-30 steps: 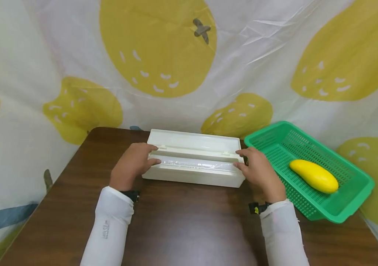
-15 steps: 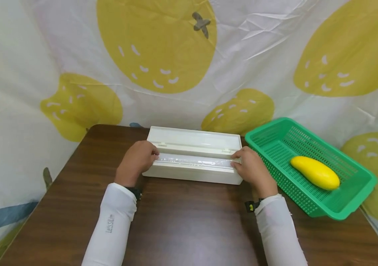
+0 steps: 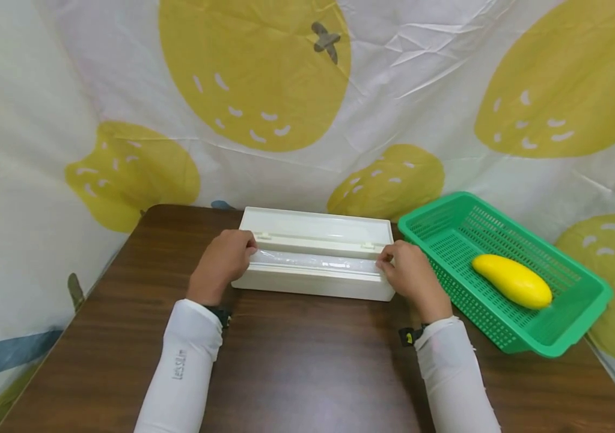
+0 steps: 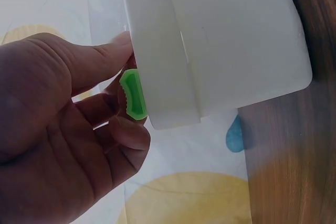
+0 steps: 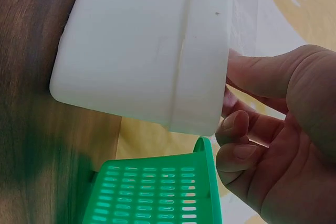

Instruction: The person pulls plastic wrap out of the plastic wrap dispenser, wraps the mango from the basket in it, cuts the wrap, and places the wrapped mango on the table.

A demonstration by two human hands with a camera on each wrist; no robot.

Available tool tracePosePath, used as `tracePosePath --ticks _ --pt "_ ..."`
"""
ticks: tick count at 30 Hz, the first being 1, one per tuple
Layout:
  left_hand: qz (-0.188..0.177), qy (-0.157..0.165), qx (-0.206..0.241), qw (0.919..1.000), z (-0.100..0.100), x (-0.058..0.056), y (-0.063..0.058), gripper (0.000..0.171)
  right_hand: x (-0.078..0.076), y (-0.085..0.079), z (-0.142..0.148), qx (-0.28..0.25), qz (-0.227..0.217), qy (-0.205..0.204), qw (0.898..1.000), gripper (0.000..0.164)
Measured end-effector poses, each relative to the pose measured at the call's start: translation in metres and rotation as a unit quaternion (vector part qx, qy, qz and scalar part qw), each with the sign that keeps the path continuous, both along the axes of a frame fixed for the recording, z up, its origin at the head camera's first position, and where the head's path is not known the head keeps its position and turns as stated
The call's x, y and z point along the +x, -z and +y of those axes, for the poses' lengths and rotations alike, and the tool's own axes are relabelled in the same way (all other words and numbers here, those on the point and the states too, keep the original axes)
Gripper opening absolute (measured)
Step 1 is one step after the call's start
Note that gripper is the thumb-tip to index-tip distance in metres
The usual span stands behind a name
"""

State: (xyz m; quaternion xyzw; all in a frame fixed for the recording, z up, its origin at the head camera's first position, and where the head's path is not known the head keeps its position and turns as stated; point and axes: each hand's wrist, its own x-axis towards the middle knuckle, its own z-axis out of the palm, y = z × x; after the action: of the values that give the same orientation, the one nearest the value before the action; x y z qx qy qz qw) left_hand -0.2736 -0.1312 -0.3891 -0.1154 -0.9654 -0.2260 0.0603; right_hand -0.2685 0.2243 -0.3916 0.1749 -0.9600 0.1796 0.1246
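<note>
A white cling film dispenser box [image 3: 312,284] lies on the table with its lid [image 3: 318,225] tipped back. Clear cling film [image 3: 315,261] stretches along its top between my hands. At the left end, my left hand [image 3: 223,261] pinches the film between thumb and fingers. My right hand [image 3: 410,270] pinches it likewise at the right end. The left wrist view shows a green plastic piece [image 4: 135,95] at the box's edge, beside my fingers. In both wrist views the box wall partly hides the fingertips.
To the right stands a green basket [image 3: 572,346] holding a yellow, elongated, fruit-like object [image 3: 513,281]. The brown table [image 3: 307,367] runs back to a fruit-print curtain [image 3: 264,72] behind the box.
My hands have moved inward from the box's ends, and thumbs and fingers have closed onto the cling film. Over the last half second they have hardly moved.
</note>
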Motion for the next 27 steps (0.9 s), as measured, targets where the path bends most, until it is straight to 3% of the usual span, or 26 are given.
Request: tracePosePath --ticks 12,27 --pt "0.029 0.017 -0.003 0.9994 -0.001 -0.004 -0.001 0.018 0.003 -0.006 0.003 -0.027 0.012 0.000 1.000 0.011" --pt "0.059 0.024 0.024 0.9977 -0.004 -0.002 -0.009 0.021 0.002 -0.011 0.000 -0.047 0.041 0.023 0.998 0.011"
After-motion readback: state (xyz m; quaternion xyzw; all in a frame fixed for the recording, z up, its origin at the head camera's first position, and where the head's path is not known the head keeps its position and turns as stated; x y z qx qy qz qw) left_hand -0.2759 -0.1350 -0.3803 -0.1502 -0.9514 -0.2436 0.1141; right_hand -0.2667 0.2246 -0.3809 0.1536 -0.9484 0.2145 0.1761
